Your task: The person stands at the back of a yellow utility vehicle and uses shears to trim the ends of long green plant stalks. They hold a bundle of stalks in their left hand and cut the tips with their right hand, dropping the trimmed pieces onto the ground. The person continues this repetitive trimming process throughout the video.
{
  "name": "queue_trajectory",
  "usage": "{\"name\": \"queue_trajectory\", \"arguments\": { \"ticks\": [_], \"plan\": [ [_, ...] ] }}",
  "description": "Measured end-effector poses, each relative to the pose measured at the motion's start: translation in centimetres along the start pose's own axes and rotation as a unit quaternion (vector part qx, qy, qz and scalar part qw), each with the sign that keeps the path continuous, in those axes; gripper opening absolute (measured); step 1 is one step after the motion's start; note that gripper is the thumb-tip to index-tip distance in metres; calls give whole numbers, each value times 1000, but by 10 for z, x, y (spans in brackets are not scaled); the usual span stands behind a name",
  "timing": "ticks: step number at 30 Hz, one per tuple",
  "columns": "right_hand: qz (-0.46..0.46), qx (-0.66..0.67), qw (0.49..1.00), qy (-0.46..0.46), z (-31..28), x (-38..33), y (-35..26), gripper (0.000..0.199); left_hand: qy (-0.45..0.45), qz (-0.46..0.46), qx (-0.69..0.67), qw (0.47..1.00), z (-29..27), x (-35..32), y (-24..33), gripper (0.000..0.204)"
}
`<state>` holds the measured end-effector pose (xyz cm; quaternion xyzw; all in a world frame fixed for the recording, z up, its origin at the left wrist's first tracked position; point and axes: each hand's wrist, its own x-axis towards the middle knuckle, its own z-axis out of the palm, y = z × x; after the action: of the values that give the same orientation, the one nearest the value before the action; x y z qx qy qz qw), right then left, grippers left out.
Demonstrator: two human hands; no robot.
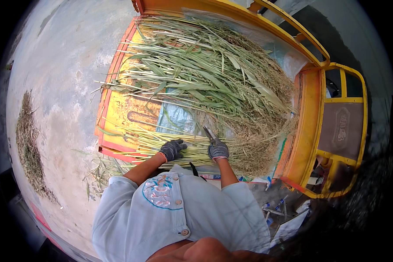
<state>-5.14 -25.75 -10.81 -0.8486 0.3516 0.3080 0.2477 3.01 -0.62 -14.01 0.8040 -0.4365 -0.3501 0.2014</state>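
Leaning over the near edge of a yellow cart bed [118, 109], a person in a pale blue shirt [179, 214] is working at a heap of cut grain stalks [205, 74]. Both hands are wearing dark knit gloves. The left hand [172, 149] is pressing down on a bundle of pale stems [153, 142] lying along the near edge of the bed, fingers curled over them in a grasp. The right hand [218, 151] is clenching a pair of shears [211, 135], whose blades are pointing away into the stalks just beyond the knuckles. The heap is filling most of the bed, leafy green ends lying to the left and brown seed heads [266, 122] bunching to the right. A blue tarp [174, 118] is showing under the stalks. On the concrete ground [65, 87] to the far left, a strip of dried plant scraps [28, 148] is lying.
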Motion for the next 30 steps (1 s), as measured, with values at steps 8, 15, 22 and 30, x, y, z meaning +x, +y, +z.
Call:
{"name": "queue_trajectory", "arguments": {
  "ticks": [8,15,22,30],
  "plan": [
    [-49,0,997,65,23,19,22,37,328,-235,64,913,-80,63,-80,28],
    [-67,13,993,96,24,9,21,35,274,-183,268,905,-97,111,-110,27],
    [-92,68,982,151,7,-13,3,29,344,-271,126,890,-80,114,-120,20],
    [-200,195,933,225,-9,-54,-46,23,172,-193,148,955,-82,65,-75,16]
  ]
}}
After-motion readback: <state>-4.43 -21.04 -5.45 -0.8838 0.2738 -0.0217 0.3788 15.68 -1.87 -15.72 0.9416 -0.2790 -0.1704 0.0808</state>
